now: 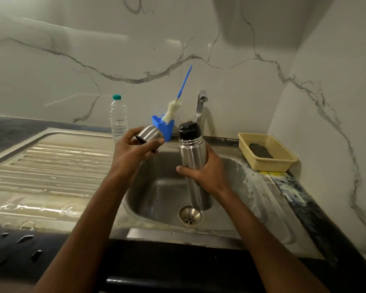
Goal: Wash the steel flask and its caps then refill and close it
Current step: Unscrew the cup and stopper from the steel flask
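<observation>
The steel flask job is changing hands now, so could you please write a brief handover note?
Left hand grips the domed steel outer cap, already off. Right hand holds the tall steel flask upright over the steel sink basin; its black inner cap is still on.
Blue-handled bottle brush stands in its blue holder by the tap.
Done: outer cap removed. Left: take off inner cap, wash everything, refill, close.
</observation>
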`<state>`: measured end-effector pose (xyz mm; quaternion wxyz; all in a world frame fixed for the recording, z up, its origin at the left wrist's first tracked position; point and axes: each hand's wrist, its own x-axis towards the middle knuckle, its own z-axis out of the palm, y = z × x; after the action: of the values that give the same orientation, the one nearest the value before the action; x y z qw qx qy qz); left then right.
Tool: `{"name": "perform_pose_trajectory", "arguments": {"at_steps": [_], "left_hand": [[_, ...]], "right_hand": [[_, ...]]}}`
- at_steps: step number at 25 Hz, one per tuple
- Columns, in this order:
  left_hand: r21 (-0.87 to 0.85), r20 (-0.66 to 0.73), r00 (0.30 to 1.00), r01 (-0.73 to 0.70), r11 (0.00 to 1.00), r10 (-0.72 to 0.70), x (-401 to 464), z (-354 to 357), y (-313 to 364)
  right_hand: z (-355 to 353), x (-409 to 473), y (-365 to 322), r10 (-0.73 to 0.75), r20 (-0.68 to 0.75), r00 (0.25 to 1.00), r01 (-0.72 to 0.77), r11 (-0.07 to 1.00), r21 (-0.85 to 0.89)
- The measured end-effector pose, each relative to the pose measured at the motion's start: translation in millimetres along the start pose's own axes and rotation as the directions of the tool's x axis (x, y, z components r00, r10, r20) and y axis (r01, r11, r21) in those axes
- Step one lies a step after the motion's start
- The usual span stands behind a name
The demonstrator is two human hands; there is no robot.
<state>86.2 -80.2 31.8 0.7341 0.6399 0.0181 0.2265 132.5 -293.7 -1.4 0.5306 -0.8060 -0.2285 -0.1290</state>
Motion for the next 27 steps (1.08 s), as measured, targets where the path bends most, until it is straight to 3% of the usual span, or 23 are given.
{"name": "perform_pose_trajectory", "arguments": {"at_steps": [5, 10, 16, 21, 27], "left_hand": [[0.337, -0.038, 0.999, -0.011, 0.941, 0.025, -32, -64, 7], [0.418, -0.086, 0.996, 0.041, 0.908, -0.006, -59, -117, 19], [0.766, -0.021, 0.999, 0.044, 0.641, -0.043, -59, -164, 22], [0.858, 0.024, 0.994, 0.032, 0.513, -0.103, -60, -172, 8], [0.862, 0.007, 0.997, 0.035, 0.505, -0.081, -61, -170, -6]], "right_hand": [[21, 5, -28, -0.063, -0.048, 0.997, 0.063, 0.998, -0.011], [57, 8, -53, -0.067, -0.037, 0.997, 0.07, 0.995, 0.07], [72, 0, -35, 0.0, -0.024, 1.0, 0.003, 0.994, 0.113], [68, 1, -29, 0.013, -0.061, 0.998, -0.007, 0.995, 0.095], [68, -5, -29, -0.029, 0.017, 0.999, 0.028, 0.998, 0.051]]}}
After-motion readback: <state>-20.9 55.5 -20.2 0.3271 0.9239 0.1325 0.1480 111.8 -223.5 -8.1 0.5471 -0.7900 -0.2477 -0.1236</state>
